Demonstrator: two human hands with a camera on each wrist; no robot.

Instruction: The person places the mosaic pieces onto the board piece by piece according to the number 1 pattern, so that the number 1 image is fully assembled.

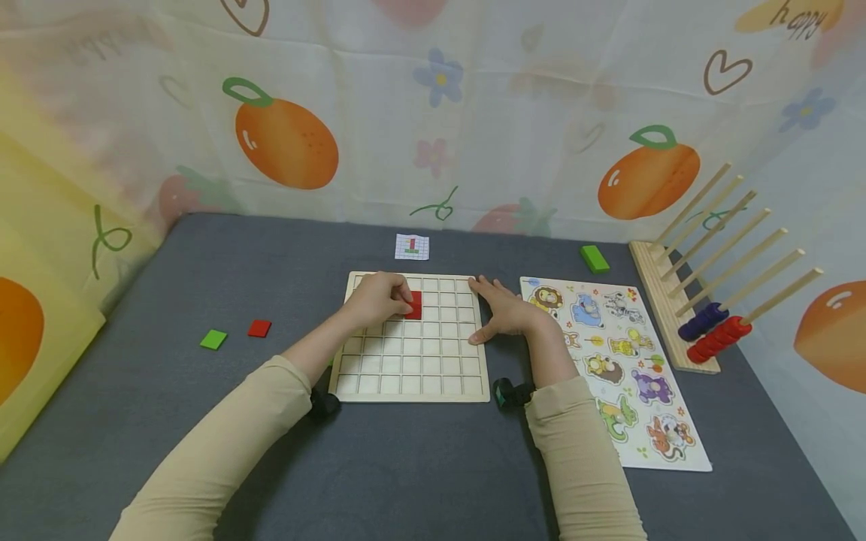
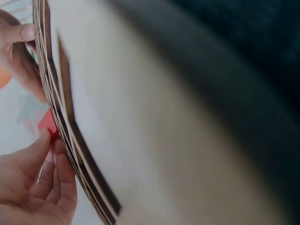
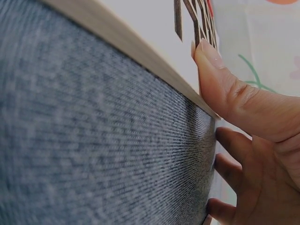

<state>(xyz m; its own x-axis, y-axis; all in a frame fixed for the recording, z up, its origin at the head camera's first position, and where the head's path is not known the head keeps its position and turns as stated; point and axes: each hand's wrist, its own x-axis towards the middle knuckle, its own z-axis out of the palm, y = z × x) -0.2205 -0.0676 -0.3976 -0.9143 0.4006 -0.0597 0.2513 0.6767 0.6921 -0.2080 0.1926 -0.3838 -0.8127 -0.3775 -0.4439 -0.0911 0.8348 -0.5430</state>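
Left grip [image 1: 380,299] on tile [image 1: 416,306], card [image 1: 412,247] beyond

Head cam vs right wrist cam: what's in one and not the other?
Only head: picture card, loose green tile and red tile, animal puzzle board, peg rack.

Only right wrist: the grey cloth close enough to see its ribbed weave, and a side-on close-up of the grid board along its edge.

Both: right hand with its thumb on the grid board, the cloth, and the printed backdrop.
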